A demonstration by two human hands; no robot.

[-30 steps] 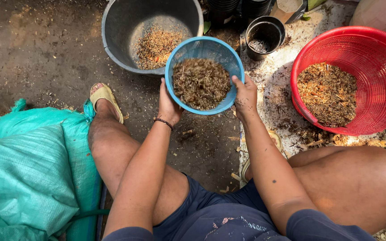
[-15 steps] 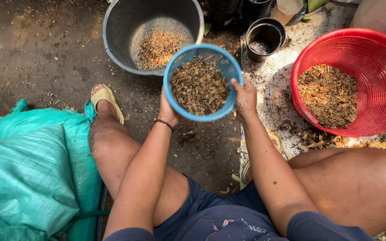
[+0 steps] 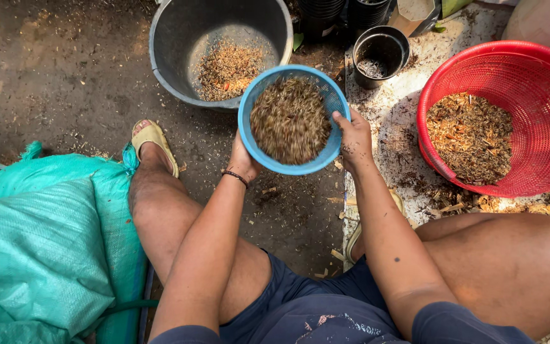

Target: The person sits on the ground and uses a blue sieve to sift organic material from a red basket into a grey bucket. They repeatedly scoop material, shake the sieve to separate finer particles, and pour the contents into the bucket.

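Left hand (image 3: 244, 160), right hand (image 3: 353, 135), gripping blue sieve (image 3: 293, 118), forearms outstretched.

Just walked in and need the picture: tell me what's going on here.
A seated person holds a blue sieve full of brown plant bits with both hands, the left hand under its near-left rim and the right hand on its right rim. The sieve is tipped over the edge of a grey tub that has some bits in it. A red basket to the right holds more, beside a small black pot. A green sack lies on the left.
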